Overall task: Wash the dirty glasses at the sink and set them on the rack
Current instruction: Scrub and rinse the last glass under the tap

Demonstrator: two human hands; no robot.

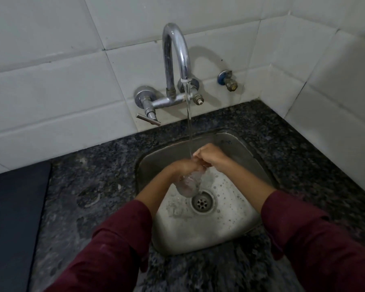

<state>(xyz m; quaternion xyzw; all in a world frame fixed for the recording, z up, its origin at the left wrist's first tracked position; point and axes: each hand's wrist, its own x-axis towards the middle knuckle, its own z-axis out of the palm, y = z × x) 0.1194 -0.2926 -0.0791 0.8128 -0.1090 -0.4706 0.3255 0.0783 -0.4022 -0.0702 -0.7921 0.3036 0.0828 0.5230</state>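
Observation:
A clear drinking glass [188,185] hangs tilted over the steel sink [242,148], its base toward me and just above the drain [202,202]. My left hand [183,166] is wrapped around its upper part. My right hand [209,155] is at the glass's rim, fingers curled at the mouth. Water runs from the curved chrome tap [177,57] in a thin stream [189,123] onto the spot where both hands meet. No other glass or rack shows in the head view.
Dark speckled granite counter [97,186] surrounds the sink. A flat dark slab [13,218] lies on the left. The tap lever [149,119] sticks out low on the white tiled wall [61,81]; a small valve [229,80] sits to the right. Soapy bubbles dot the basin.

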